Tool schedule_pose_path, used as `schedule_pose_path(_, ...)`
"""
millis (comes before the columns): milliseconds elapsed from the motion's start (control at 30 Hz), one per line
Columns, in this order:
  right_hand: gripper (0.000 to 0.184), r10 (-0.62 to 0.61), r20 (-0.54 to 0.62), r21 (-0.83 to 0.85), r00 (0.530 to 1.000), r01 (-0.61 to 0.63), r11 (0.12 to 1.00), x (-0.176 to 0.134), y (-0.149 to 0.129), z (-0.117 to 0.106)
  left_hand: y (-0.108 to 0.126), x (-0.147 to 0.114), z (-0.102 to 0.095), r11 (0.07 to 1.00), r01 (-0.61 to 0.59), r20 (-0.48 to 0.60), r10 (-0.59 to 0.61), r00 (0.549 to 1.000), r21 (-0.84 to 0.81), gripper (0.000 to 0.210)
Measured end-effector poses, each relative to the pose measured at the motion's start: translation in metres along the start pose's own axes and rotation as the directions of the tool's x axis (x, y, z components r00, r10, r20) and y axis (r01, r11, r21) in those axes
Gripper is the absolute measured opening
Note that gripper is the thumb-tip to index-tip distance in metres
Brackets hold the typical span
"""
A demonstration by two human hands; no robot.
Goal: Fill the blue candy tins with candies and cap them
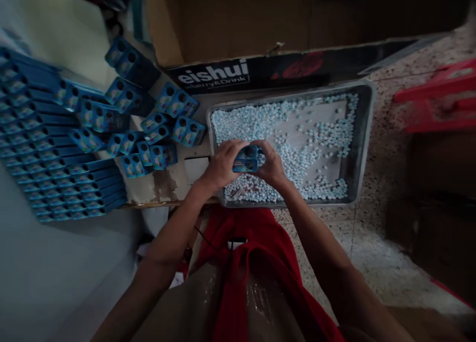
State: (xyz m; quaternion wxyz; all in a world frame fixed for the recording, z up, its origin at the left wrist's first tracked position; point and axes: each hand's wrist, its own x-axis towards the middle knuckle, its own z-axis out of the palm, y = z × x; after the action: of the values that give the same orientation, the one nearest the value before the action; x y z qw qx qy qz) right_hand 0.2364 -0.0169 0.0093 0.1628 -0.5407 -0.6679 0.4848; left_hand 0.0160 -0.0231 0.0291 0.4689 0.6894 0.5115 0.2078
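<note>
Both of my hands grip a pair of small blue boxes (245, 164) over the near left part of a metal tray (366, 143). My left hand (224, 164) is closed on their left side, and my right hand (272, 162) on their right side. Beneath lie a great many small pale blue and white pellets (249, 121), heaped at the left and thinner toward the right. More blue boxes (163, 156) with round dark openings lie loosely left of the tray. The fingertips are partly hidden behind the held boxes.
Tall stacked rows of blue boxes (63, 168) stand at the far left. A large open carton (230, 77) with white lettering sits behind the tray. At the right are a red plastic stool (439, 91) and speckled floor (386, 84). A white card (197, 169) lies left of my hands.
</note>
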Motion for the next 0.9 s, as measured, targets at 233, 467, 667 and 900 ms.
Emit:
schedule_pose_path(233,0.082,0.071,0.305,0.07,0.95,-0.096,0.993,-0.029,-0.004,0.01,0.023,-0.094,-0.003,0.933,0.35,-0.266,-0.319,0.91,0.08,0.079)
schedule_pose_path(467,0.055,0.175,0.155,-0.001,0.972,-0.177,0.984,-0.034,0.003,0.009,-0.033,-0.234,-0.043,0.61,0.791,-0.621,-0.606,0.497,0.038,0.07)
schedule_pose_path(667,0.032,-0.037,0.063,-0.051,0.997,0.041,0.998,-0.009,-0.025,-0.001,-0.098,-0.232,-0.065,0.668,0.742,-0.583,-0.627,0.517,-0.06,0.075)
schedule_pose_path(900,0.017,-0.246,-0.054,-0.172,0.968,0.233,0.957,0.031,-0.035,-0.061,-0.084,-0.226,-0.058,0.632,0.774,-0.809,-0.44,0.39,0.029,0.078)
